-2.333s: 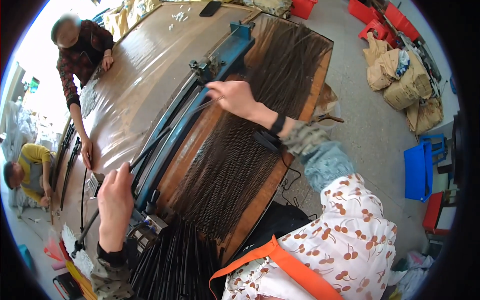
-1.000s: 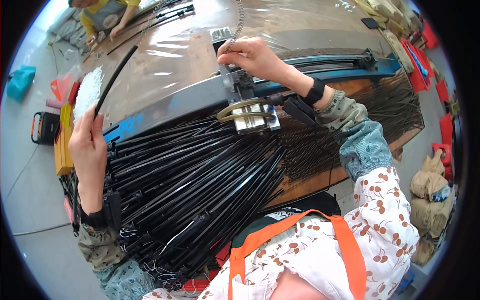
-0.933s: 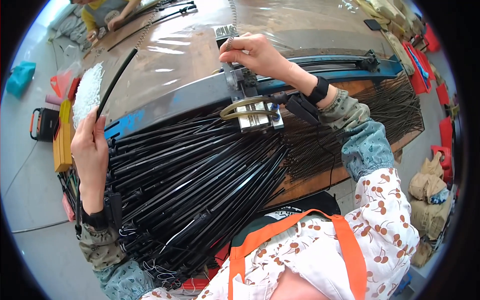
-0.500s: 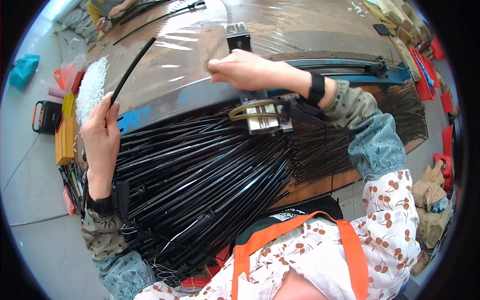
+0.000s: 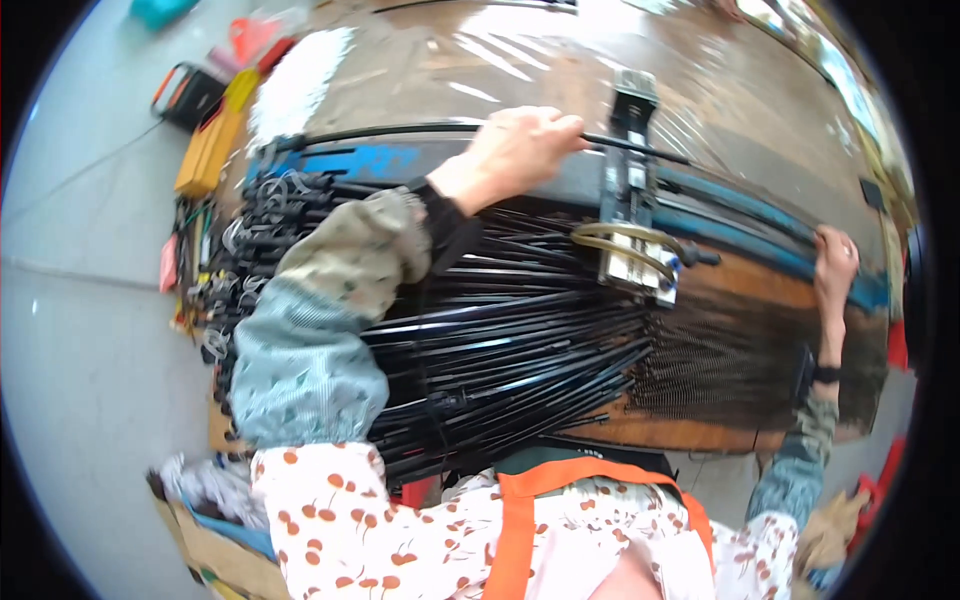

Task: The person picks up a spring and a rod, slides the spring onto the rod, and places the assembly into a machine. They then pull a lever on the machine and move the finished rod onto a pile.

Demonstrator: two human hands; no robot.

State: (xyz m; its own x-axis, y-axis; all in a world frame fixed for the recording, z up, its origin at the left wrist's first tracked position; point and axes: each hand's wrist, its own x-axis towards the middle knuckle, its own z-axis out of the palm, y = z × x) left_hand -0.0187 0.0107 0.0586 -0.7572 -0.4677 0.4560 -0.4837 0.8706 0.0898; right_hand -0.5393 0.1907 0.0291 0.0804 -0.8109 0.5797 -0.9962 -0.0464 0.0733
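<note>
Counter (image 5: 430, 60), brown-topped, glossy toward its far edge, carrying the items below. Black rods (image 5: 500, 330), a thick bundle, fanned along the near edge from the left end to about mid-length. Coil springs (image 5: 710, 350), dark brown, many, laid side by side on the bare wood of the near right corner. Blue rail (image 5: 730, 233), worn, lengthwise behind the springs, its end close to the right edge. Long black tube (image 5: 420, 128), one, roughly level, running from the left end to beyond mid-counter, passing in front of the upper part of the clamp fixture. Clamp fixture (image 5: 632, 262), metal, at the rail by mid-counter. White pieces (image 5: 305, 80), a heap, far left corner. Left hand (image 5: 525, 145), above the rail's left stretch; its grip closed around the long black tube. Right hand (image 5: 837, 262), at the rail's right end near the right edge; its grip narrow, fingers bent, contents too blurred to tell. Hose (image 5: 582, 236), tan, looped at the clamp fixture. Flat dark slab (image 5: 872, 195), far right corner.
</note>
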